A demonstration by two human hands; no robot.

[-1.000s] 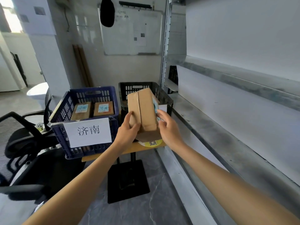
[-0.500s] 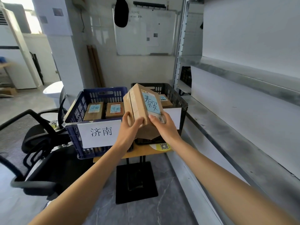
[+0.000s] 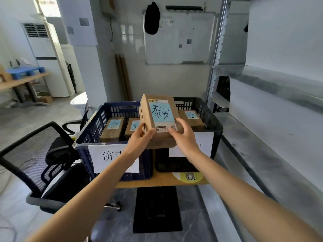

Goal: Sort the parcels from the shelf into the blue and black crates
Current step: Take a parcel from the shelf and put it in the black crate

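The left hand point(image 3: 139, 139) and right hand point(image 3: 184, 137) had fingers point(image 3: 174, 131) curled round the lower corners of a labelled parcel point(image 3: 158, 117), held tilted above the adjoining near rims of the blue crate point(image 3: 90, 130) and black crate point(image 3: 210, 117). Two parcels point(image 3: 113, 127) lay in the blue crate beyond the left fingers. One, perhaps more, lay in the black crate beyond the right fingers, where open room remained for this one.

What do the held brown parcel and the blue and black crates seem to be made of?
The brown box-shaped parcel looks like matte cardboard: flat brown faces, creased edges, a pale blue paper label stuck on. The blue slotted crate and the black slotted crate look like moulded plastic, probably rigid: even colour, regular slots.
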